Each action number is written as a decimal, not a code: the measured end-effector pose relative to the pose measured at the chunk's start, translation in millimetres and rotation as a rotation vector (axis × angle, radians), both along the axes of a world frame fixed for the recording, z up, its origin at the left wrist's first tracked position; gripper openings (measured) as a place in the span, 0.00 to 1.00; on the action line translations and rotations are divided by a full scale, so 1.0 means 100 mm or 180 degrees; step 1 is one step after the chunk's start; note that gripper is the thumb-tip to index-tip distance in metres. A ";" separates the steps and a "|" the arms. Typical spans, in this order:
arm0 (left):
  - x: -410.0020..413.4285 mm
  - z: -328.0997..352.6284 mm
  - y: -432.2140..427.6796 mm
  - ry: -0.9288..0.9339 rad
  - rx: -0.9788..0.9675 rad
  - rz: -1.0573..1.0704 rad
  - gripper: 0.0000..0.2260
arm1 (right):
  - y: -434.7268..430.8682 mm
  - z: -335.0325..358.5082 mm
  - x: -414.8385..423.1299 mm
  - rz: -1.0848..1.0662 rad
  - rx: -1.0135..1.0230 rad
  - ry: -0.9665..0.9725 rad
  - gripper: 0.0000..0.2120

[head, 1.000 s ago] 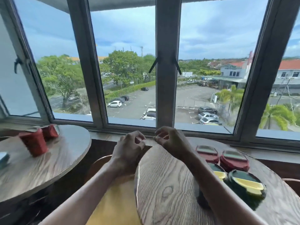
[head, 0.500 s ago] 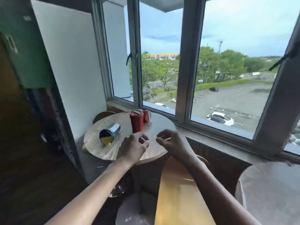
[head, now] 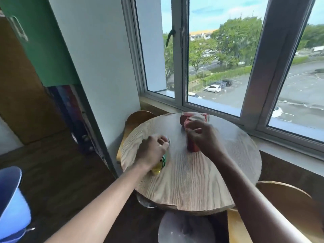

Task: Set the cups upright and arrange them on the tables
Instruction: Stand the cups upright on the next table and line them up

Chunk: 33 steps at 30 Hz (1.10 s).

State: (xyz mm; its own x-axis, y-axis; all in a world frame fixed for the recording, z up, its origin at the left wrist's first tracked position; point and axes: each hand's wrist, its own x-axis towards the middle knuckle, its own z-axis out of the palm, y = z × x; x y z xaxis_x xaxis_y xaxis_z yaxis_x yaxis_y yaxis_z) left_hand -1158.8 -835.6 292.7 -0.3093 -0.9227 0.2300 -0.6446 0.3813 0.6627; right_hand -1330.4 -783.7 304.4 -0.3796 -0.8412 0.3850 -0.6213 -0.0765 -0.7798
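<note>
At frame centre, over the round wood-grain surface [head: 191, 181], my left hand [head: 152, 151] curls above the tipped green-and-yellow cup [head: 158, 166] to right it; my right hand [head: 204, 135] half-hides the upright red cup [head: 190, 137]. I cannot tell either grip's closure.

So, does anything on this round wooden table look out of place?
Yes: the green and yellow cup seems to lie on its side under the left hand. The red cup near the right hand stands upright.

No text, label or number can be read anywhere.
</note>
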 end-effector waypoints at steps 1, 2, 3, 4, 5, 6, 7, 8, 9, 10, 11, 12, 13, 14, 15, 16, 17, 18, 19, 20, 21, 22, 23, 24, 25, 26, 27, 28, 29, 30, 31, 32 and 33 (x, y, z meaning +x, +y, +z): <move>-0.01 0.01 -0.17 -0.0039 0.0020 -0.0054 0.04 | -0.15 -0.01 -0.02 -0.0062 -0.0008 0.0018 0.08; -0.02 0.01 -0.33 -0.0082 0.0022 -0.0116 0.04 | -0.28 -0.01 -0.02 -0.0113 -0.0007 -0.0017 0.08; -0.03 0.01 -0.48 -0.0112 0.0012 -0.0186 0.04 | -0.41 -0.02 -0.03 -0.0157 0.0020 -0.0064 0.08; -0.06 0.01 -0.61 -0.0130 0.0003 -0.0278 0.04 | -0.51 -0.01 -0.03 -0.0207 0.0055 -0.0076 0.08; -0.08 0.01 -0.73 -0.0137 0.0012 -0.0405 0.05 | -0.59 -0.01 -0.03 -0.0266 0.0071 -0.0077 0.08; -0.11 0.01 -0.85 -0.0148 0.0033 -0.0579 0.06 | -0.67 -0.02 -0.04 -0.0374 0.0061 -0.0058 0.08; -0.14 0.01 -0.97 -0.0191 0.0064 -0.0811 0.06 | -0.73 -0.04 -0.07 -0.0551 0.0025 -0.0033 0.08; -0.17 0.01 -1.09 -0.0280 0.0100 -0.1088 0.07 | -0.79 -0.05 -0.09 -0.0792 -0.0026 -0.0015 0.08; -0.20 0.02 -1.21 -0.0405 0.0122 -0.1378 0.07 | -0.84 -0.08 -0.12 -0.1054 -0.0093 -0.0021 0.09; -0.23 0.03 -1.34 -0.0532 0.0135 -0.1655 0.08 | -0.89 -0.11 -0.15 -0.1305 -0.0150 -0.0039 0.10; -0.27 0.04 -1.45 -0.0636 0.0157 -0.1912 0.09 | -0.92 -0.15 -0.18 -0.1528 -0.0167 -0.0050 0.10; -0.30 0.04 -1.55 -0.0716 0.0199 -0.2161 0.10 | -0.95 -0.18 -0.20 -0.1721 -0.0132 -0.0043 0.10; -0.34 0.04 -1.64 -0.0783 0.0251 -0.2420 0.11 | -0.97 -0.22 -0.21 -0.1887 -0.0039 -0.0025 0.11; -0.38 0.04 -1.72 -0.0846 0.0287 -0.2687 0.12 | -1.00 -0.26 -0.23 -0.1983 0.0081 -0.0056 0.12; -0.41 0.04 -1.79 -0.0908 0.0303 -0.2948 0.13 | -1.04 -0.31 -0.24 -0.2002 0.0191 -0.0157 0.13; -0.43 0.04 -1.83 -0.0979 0.0309 -0.3197 0.13 | -1.07 -0.36 -0.24 -0.1975 0.0236 -0.0296 0.14; -0.43 0.04 -1.87 -0.1065 0.0329 -0.3431 0.14 | -1.09 -0.38 -0.22 -0.1952 0.0250 -0.0449 0.15; -0.43 0.04 -1.90 -0.1161 0.0348 -0.3654 0.14 | -1.11 -0.41 -0.20 -0.1944 0.0239 -0.0639 0.15; -0.42 0.03 -1.94 -0.1249 0.0360 -0.3864 0.14 | -1.13 -0.42 -0.19 -0.1989 0.0232 -0.0810 0.15; -0.40 0.01 -1.98 -0.1317 0.0368 -0.4054 0.14 | -1.14 -0.42 -0.17 -0.2043 0.0193 -0.0933 0.14; -0.38 -0.01 -2.02 -0.1389 0.0366 -0.4223 0.13 | -1.15 -0.42 -0.15 -0.2074 0.0142 -0.1013 0.14; -0.36 -0.03 -2.06 -0.1470 0.0348 -0.4382 0.13 | -1.16 -0.43 -0.14 -0.2062 0.0080 -0.1116 0.14; -0.34 -0.07 -2.09 -0.1552 0.0328 -0.4521 0.12 | -1.16 -0.44 -0.13 -0.2051 0.0063 -0.1231 0.14; -0.32 -0.09 -2.10 -0.1625 0.0320 -0.4643 0.10 | -1.17 -0.45 -0.13 -0.2048 0.0037 -0.1313 0.15; -0.29 -0.11 -2.12 -0.1682 0.0317 -0.4751 0.10 | -1.18 -0.47 -0.14 -0.2066 0.0036 -0.1357 0.14; -0.25 -0.13 -2.12 -0.1708 0.0311 -0.4857 0.10 | -1.18 -0.49 -0.13 -0.2067 0.0015 -0.1407 0.14; -0.21 -0.14 -2.13 -0.1725 0.0310 -0.4963 0.11 | -1.19 -0.50 -0.11 -0.2073 0.0000 -0.1443 0.13; -0.18 -0.15 -2.13 -0.1761 0.0335 -0.5065 0.13 | -1.20 -0.50 -0.11 -0.2082 -0.0040 -0.1485 0.12; -0.14 -0.16 -2.15 -0.1826 0.0388 -0.5152 0.15 | -1.20 -0.51 -0.11 -0.2115 -0.0061 -0.1502 0.11; -0.12 -0.16 -2.16 -0.1938 0.0399 -0.5222 0.18 | -1.21 -0.53 -0.12 -0.2123 -0.0111 -0.1523 0.11; -0.10 -0.17 -2.16 -0.2074 0.0311 -0.5266 0.21 | -1.21 -0.53 -0.12 -0.2120 -0.0142 -0.1529 0.11; -0.09 -0.19 -2.16 -0.2199 0.0148 -0.5282 0.23 | -1.21 -0.54 -0.13 -0.2110 -0.0171 -0.1535 0.11; -0.08 -0.21 -2.16 -0.2288 -0.0043 -0.5279 0.26 | -1.22 -0.54 -0.13 -0.2117 -0.0189 -0.1547 0.10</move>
State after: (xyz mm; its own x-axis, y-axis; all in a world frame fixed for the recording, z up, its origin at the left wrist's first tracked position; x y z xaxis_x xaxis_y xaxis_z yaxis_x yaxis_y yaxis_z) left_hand -1166.5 -1051.8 271.7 -0.8408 0.4163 -0.3461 0.2420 0.8609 0.4476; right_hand -1343.1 -905.4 250.7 -0.9268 -0.3655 0.0862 -0.1458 0.1386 -0.9796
